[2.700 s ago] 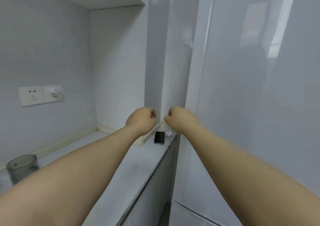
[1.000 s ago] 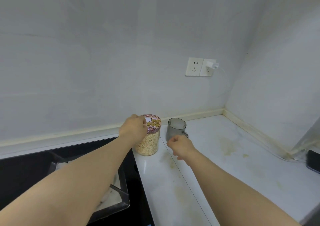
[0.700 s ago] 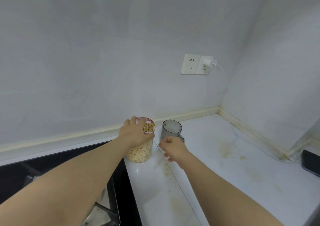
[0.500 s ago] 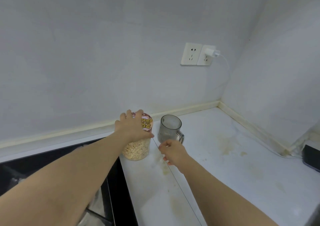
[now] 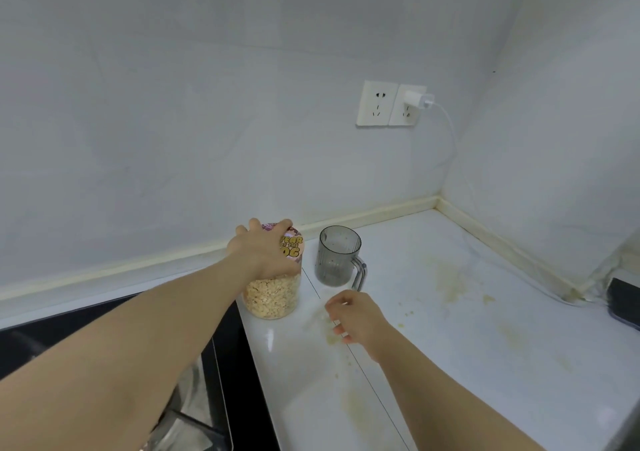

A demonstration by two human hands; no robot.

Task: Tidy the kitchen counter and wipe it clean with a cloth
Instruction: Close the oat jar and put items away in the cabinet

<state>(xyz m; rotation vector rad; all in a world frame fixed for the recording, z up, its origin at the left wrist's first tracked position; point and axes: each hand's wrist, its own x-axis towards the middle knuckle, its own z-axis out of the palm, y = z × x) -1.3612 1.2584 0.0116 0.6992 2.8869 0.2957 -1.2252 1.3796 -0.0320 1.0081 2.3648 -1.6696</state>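
**Head view, L to R.**

- **Lower left:** black glossy hob surface (image 5: pixel 228 364), set against the white marble-look tabletop (image 5: pixel 450 374).
- **Centre-left:** the left hand (image 5: pixel 263 249) now sits on top of the clear round jar of oat flakes w/ pink printed lid (image 5: pixel 273 294). Its fingers curl over the lid's far rim, i.e. gripping.
  - Approx. 1 s back this hand was only beside the lid, so the grasp has just closed.
  - The jar stands upright on the tabletop at the hob's edge, not yet lifted.
  - Reading: tidying starts w/ the jar. Wiping has not begun, and no cloth is in view.
- **Centre:** smoky grey see-through plastic mug w/ handle (image 5: pixel 337 256), upright, just beside the jar but apart from it.
- **Below the mug:** right hand (image 5: pixel 356 322), fingers loosely curled, holding nothing. Contact w/ the tabletop is unclear. It lies slightly further from the mug handle vs. 0.5 s back.
- **Centre-right:** yellowish dried stains and crumbs (image 5: pixel 446 277) spread over the tabletop, work for the cloth.
- **Upper right:** white double wall socket (image 5: pixel 377 104) w/ white charger (image 5: pixel 417 99).
- **Right edge:** dark phone (image 5: pixel 623 301), part cut off.
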